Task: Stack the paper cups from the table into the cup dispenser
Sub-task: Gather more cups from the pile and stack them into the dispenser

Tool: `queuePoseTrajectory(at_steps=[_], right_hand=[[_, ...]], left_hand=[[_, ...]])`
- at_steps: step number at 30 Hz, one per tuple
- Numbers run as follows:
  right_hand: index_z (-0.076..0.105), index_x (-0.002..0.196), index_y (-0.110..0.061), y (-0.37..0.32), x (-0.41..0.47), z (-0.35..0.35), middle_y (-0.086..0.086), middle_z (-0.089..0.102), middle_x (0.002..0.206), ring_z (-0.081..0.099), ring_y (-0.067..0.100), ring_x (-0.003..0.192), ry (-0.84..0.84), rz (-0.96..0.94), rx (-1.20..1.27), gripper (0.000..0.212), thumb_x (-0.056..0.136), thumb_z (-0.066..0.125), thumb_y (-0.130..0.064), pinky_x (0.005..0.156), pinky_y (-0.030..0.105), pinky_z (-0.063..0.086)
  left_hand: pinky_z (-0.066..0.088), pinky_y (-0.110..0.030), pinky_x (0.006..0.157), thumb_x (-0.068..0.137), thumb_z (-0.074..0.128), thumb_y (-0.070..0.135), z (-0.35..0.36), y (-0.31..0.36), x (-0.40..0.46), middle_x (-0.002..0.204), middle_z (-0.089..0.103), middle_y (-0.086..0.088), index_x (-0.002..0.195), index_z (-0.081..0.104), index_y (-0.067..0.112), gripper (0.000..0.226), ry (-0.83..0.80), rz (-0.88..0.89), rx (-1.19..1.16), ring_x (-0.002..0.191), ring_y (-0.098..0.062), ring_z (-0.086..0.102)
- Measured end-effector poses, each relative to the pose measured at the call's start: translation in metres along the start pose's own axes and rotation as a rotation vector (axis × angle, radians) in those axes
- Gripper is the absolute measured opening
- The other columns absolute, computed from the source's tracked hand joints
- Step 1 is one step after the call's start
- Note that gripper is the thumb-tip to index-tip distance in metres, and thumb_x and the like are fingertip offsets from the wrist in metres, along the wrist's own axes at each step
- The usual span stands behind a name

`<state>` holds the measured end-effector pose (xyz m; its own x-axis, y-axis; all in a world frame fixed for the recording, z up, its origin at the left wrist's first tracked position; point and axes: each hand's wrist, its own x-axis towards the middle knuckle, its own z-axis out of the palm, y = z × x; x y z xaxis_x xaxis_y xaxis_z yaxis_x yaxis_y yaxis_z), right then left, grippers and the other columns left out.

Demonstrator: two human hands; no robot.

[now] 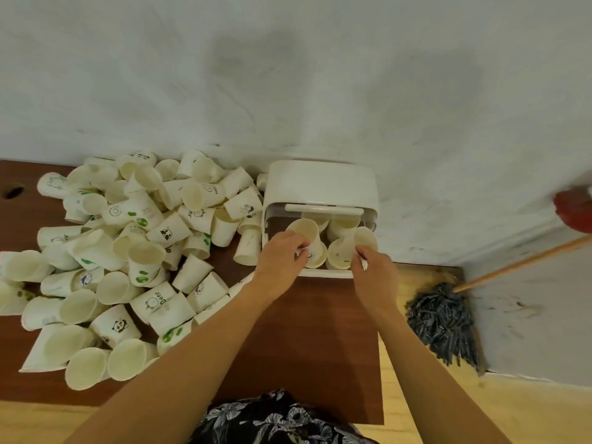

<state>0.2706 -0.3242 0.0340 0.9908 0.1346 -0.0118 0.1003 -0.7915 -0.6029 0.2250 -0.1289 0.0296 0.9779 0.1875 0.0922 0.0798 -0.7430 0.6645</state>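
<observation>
Two hands were at the front of the white cup dispenser [322,184], which stood on the brown desk [307,331] against the wall [288,75]. From the head view, the left hand [282,253] had its fingers curled round a paper cup [304,230], holding it tilted with its mouth toward the camera, above the dispenser's open compartment. The right hand [373,267] pinched the rim of a second cup [365,238] at the compartment's right side. Several further cups [339,254] already sat inside the compartment, mouths up; how many were nested could not be told. A white bar [323,209] crossed the top of the opening.

To the left of the dispenser, a large loose heap of paper cups [128,251] covered the desk, most lying on their sides, some printed with pandas, bears and green marks. Off the desk's right edge, a dark mop head [443,322] rested on the wooden floor [432,411], its handle [525,259] leaning up toward the right. A floral-patterned garment [272,421] showed at the bottom edge.
</observation>
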Motion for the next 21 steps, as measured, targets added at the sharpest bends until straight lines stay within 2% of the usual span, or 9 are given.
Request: queuePoseTrajectory(at_steps=[5,9,12,14,21], right_hand=[[0.069,0.114,-0.016,0.018,0.014,0.006,0.005,0.069,0.105,0.062,0.022,0.093,-0.091,-0.053,-0.146,0.023,0.098,0.053,-0.022,0.069,0.026,0.044],[0.071,0.099,-0.019,0.030,0.025,0.018,0.002,0.069,0.097,0.060,0.023,0.094,-0.234,-0.114,-0.215,0.020,0.096,0.051,-0.020,0.067,0.029,0.044],[0.072,0.105,-0.015,0.031,0.028,0.024,0.002,0.069,0.108,0.058,0.023,0.103,-0.309,-0.160,-0.248,0.022,0.097,0.051,-0.017,0.080,0.033,0.048],[0.071,0.109,-0.014,0.031,0.029,0.027,0.003,0.070,0.111,0.057,0.024,0.105,-0.322,-0.186,-0.253,0.024,0.097,0.051,-0.015,0.086,0.036,0.049],[0.070,0.112,-0.015,0.030,0.032,0.030,0.003,0.070,0.113,0.059,0.024,0.105,-0.318,-0.205,-0.285,0.024,0.097,0.050,-0.015,0.089,0.039,0.050]], left_hand=[[0.045,-0.027,0.079,0.091,0.061,0.016,0.021,0.004,0.010,0.100,0.062,0.003,0.104,0.067,0.015,0.014,-0.078,-0.036,0.066,0.094,-0.015,0.052],[0.048,-0.033,0.077,0.092,0.060,0.017,0.034,0.002,0.013,0.100,0.063,0.001,0.105,0.067,0.014,0.016,-0.090,-0.061,0.095,0.091,-0.016,0.051],[0.048,-0.032,0.076,0.092,0.058,0.018,0.042,-0.002,0.015,0.103,0.064,-0.001,0.107,0.068,0.013,0.019,-0.110,-0.067,0.123,0.094,-0.017,0.052],[0.047,-0.032,0.077,0.093,0.057,0.017,0.048,-0.005,0.017,0.104,0.065,-0.003,0.107,0.070,0.013,0.019,-0.135,-0.070,0.145,0.096,-0.019,0.053],[0.052,-0.037,0.085,0.094,0.055,0.023,0.067,-0.013,0.028,0.113,0.063,-0.006,0.111,0.069,0.020,0.022,-0.305,-0.154,0.263,0.102,-0.023,0.057]])
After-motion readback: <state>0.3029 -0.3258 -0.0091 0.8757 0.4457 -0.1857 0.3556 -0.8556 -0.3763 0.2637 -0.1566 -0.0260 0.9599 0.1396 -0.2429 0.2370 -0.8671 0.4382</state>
